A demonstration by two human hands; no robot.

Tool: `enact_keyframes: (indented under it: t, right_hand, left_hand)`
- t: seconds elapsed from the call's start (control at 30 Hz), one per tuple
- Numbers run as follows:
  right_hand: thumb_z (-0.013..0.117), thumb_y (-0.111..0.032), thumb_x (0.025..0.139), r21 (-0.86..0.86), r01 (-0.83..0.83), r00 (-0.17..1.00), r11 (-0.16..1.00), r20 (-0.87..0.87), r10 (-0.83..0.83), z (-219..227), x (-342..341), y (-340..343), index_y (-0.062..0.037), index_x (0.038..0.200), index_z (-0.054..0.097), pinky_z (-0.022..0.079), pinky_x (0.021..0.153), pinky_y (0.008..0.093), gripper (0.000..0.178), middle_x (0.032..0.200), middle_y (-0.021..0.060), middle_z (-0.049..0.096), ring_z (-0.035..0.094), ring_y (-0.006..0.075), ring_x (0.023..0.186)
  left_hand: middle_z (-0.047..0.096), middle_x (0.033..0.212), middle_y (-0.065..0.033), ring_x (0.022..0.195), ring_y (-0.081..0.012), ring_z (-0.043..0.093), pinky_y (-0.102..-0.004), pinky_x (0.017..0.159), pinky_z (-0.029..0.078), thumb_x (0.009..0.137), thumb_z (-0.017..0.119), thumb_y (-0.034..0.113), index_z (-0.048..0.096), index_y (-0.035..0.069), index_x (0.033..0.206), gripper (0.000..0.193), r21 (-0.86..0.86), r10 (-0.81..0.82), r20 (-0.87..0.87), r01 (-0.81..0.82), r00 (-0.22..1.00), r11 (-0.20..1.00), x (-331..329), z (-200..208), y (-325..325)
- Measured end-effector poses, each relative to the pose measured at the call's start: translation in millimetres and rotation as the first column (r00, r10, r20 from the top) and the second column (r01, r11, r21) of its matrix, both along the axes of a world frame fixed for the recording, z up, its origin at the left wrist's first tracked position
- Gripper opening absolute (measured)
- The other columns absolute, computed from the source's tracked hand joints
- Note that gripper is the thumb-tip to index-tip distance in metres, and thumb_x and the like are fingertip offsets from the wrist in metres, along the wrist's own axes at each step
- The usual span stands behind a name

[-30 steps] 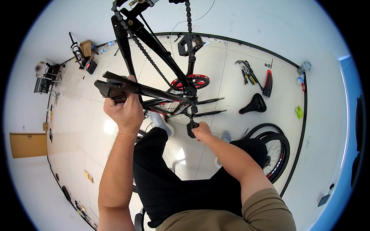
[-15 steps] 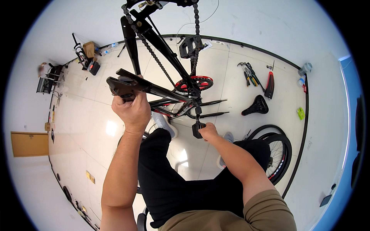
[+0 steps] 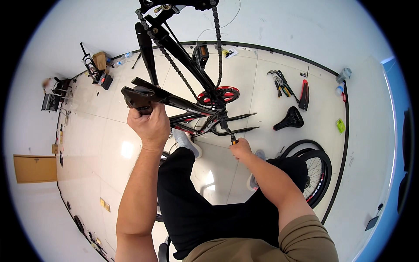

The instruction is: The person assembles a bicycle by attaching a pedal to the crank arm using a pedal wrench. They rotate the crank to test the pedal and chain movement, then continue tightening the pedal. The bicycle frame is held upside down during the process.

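A black bicycle frame [image 3: 185,103] with red and white markings stands before me. My left hand [image 3: 150,126] is closed around the end of its black tubing, left of the middle. My right hand [image 3: 241,149] is closed on the near pedal [image 3: 234,139], which is black with an orange strip and partly hidden by my fingers. Beyond the crank sits a red and black chainring [image 3: 227,94]. A chain [image 3: 218,52] runs up from it toward the top edge. The opposite pedal [image 3: 200,56] shows on the far side.
Right of the frame lie a black saddle [image 3: 290,119], a red and black mudguard [image 3: 304,94], hand tools [image 3: 280,83] and wheels [image 3: 322,177] by my leg. A fork [image 3: 89,61] and a cardboard box [image 3: 101,60] are at the far left wall.
My right hand has moved slightly right with the near pedal, which has tilted. The crank has turned a little, and the far pedal has swung left. My left hand keeps its hold.
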State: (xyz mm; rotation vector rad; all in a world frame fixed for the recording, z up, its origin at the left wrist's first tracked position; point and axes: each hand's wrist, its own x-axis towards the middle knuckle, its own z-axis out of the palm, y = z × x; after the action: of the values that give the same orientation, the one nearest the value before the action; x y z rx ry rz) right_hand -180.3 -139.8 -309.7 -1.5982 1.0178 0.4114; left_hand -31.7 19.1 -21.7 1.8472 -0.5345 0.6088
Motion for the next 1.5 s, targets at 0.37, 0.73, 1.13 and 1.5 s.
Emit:
enact_keyframes:
  t: [0.37, 0.73, 1.13, 1.5]
  right_hand:
    - [0.065, -0.015, 0.08, -0.265, -0.123, 0.989, 0.956, -0.11, 0.097, 0.9, -3.4, -8.5, -0.0014, 0.097, 0.059, 0.053, 0.061, 0.0406, 0.023, 0.088, 0.0159, 0.066, 0.067, 0.0306, 0.072]
    - [0.063, -0.015, 0.085, -0.245, -0.132, 0.972, 0.96, -0.223, 0.077, 47.1, -6.8, -21.8, -0.0053, 0.112, 0.062, 0.05, 0.093, 0.0419, 0.029, 0.115, 0.016, 0.066, 0.063, 0.033, 0.11]
    - [0.068, -0.017, 0.08, -0.353, -0.117, 0.987, 0.928, -0.148, 0.068, 7.9, -4.3, -17.0, -0.0004, 0.1, 0.062, 0.052, 0.073, 0.0427, 0.027, 0.099, 0.0181, 0.067, 0.066, 0.0336, 0.088]
    - [0.065, -0.019, 0.079, -0.519, -0.153, 0.988, 0.841, -0.09, 0.124, 4.0, -19.3, -36.2, 0.0008, 0.099, 0.063, 0.051, 0.083, 0.0456, 0.028, 0.103, 0.0216, 0.067, 0.065, 0.0384, 0.095]
  left_hand:
    - [0.065, 0.083, -0.0043, 0.067, -0.0053, 0.053, -0.0201, 0.058, 0.042, 0.087, 0.059, -0.005, 0.064, -0.005, 0.096, 0.01, 0.05, 0.011, 0.008, -0.012, 1.0, 0.999, -6.2, 8.2, -3.4]
    - [0.064, 0.08, -0.0018, 0.07, -0.0062, 0.053, -0.0215, 0.062, 0.043, 0.086, 0.06, -0.005, 0.067, -0.004, 0.091, 0.008, 0.016, -0.008, 0.039, 0.007, 0.999, 1.0, -9.8, 13.8, -13.0]
    - [0.064, 0.068, -0.0184, 0.062, -0.0379, 0.063, -0.041, 0.06, 0.052, 0.075, 0.07, 0.014, 0.065, 0.003, 0.102, 0.03, 0.04, -0.031, 0.15, 0.025, 0.988, 0.999, -2.1, 17.7, -14.8]
    - [0.065, 0.065, -0.0103, 0.062, -0.0331, 0.064, -0.0383, 0.059, 0.053, 0.074, 0.072, 0.022, 0.068, 0.01, 0.089, 0.02, 0.013, 0.006, 0.024, -0.007, 1.0, 1.0, -7.8, 22.2, -16.5]
